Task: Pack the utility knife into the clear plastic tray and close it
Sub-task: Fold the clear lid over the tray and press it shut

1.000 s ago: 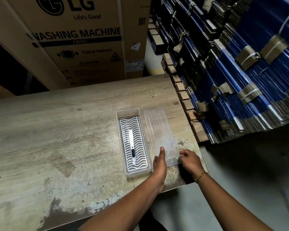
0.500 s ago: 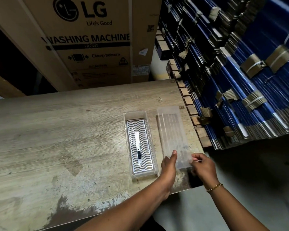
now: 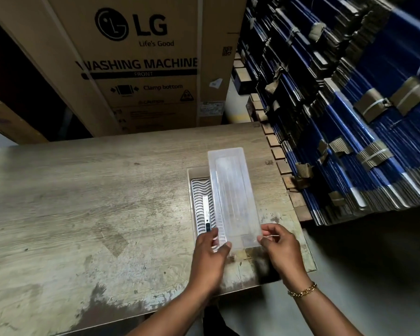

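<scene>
Knife (image 3: 207,215) in tray (image 3: 192,190), flat on wavy ribbed insert (image 3: 200,202), lengthwise, dark slider end toward person; slim, pale metal body, mostly visible left of lid, near end hidden behind left hand. Packing step judged done, closing left.

Largest first: wooden table (image 3: 83,202), worn and stained, tray near right front edge. Big cardboard washing machine box (image 3: 141,64) behind table. Stacks of blue flat packs (image 3: 349,141) strapped with cardboard corners, off right side.

Clear lid (image 3: 233,197), long and see-through with faint ridges, held up over right half of tray, skewed right, far end past tray's far rim. Not seated.

Left hand (image 3: 210,255) pinching near left corner of lid, thumb on top, fingers under. Right hand (image 3: 280,246) pinching near right corner, fingertips closed on edge. Gold bracelet (image 3: 302,291) on right wrist.

Risks, judged: lid offset to right, so pressing down now likely lands rim on tray wall instead of around it, no snap. Thin flexy plastic held only at near end, far end could droop or catch tray rim and shove tray along table. Tray close to table edge, hard sideways push could slide it off. Knife loose on insert, a knock could shift it up against wall and block lid.
</scene>
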